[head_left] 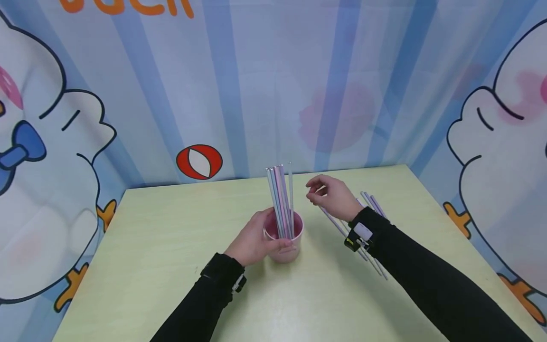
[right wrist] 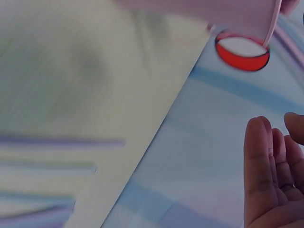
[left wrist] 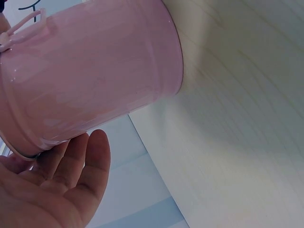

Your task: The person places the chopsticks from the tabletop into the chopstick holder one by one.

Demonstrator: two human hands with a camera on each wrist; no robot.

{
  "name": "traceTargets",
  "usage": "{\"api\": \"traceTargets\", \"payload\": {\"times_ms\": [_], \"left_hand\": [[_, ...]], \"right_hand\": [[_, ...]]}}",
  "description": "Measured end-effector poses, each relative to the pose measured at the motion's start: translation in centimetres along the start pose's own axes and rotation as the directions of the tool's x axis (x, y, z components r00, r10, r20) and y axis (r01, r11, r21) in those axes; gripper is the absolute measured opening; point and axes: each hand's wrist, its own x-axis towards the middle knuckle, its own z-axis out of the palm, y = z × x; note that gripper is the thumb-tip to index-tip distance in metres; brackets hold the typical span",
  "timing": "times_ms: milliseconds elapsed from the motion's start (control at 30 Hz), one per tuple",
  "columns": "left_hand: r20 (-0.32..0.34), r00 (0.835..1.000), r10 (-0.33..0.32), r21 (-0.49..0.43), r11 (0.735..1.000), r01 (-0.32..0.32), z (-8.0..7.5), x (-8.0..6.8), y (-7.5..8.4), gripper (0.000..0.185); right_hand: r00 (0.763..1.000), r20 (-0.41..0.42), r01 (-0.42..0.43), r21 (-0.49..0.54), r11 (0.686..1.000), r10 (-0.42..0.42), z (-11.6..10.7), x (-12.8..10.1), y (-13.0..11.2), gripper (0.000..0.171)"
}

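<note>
Near the middle of the table stands a small pink bucket [head_left: 284, 254], upright. In the left wrist view the bucket [left wrist: 95, 71] shows a small handle lug close to its rim. My left hand [head_left: 258, 242] grips the bucket near the rim, thumb in front and fingers around the far side. Several thin pastel straws [head_left: 279, 199] stand in the bucket, leaning slightly left. My right hand [head_left: 335, 197] hovers to the right of them, with nothing between its relaxed fingers. More straws [head_left: 376, 206] lie on the table under and beside the right wrist, partly hidden by the arm.
A pale wood-look table [head_left: 179, 285] carries everything. Behind its back edge hangs a blue striped cloth [head_left: 273, 85] with cartoon prints, including a red and white ball. Cartoon figures flank both sides.
</note>
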Motion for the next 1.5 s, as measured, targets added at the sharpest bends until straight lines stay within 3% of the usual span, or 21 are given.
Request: {"api": "traceTargets", "payload": {"times_ms": [100, 300, 533, 833, 1100, 1500], "left_hand": [[-0.012, 1.0, -0.027, 0.03, 0.999, 0.027, 0.0, -0.1, 0.0, 0.072], [-0.015, 1.0, -0.008, 0.036, 0.999, 0.008, 0.0, -0.2, 0.1, 0.069], [-0.022, 1.0, -0.016, 0.051, 0.999, 0.017, 0.1, -0.2, 0.0, 0.071], [-0.009, 1.0, 0.006, 0.035, 0.999, -0.006, 0.0, -0.1, -0.2, 0.068], [-0.02, 1.0, -0.011, 0.046, 0.999, 0.012, 0.1, -0.3, 0.0, 0.07], [-0.016, 1.0, -0.009, 0.056, 0.998, 0.01, 0.0, -0.3, -0.1, 0.069]], "right_hand": [[0.999, -0.015, -0.029, -0.071, 0.997, 0.028, -2.1, -0.3, 1.7, 0.024], [0.997, -0.045, -0.067, -0.201, 0.977, 0.059, -6.4, -2.0, 6.0, 0.025], [0.99, -0.073, -0.14, -0.333, 0.932, 0.123, -9.2, -4.2, 10.8, 0.028], [0.974, -0.029, -0.212, -0.462, 0.861, 0.224, -10.1, -5.4, 14.2, 0.029], [0.965, 0.012, -0.224, -0.478, 0.85, 0.261, -9.8, -5.4, 15.2, 0.029], [0.963, 0.001, -0.234, -0.499, 0.835, 0.27, -9.8, -5.2, 16.1, 0.027]]}}
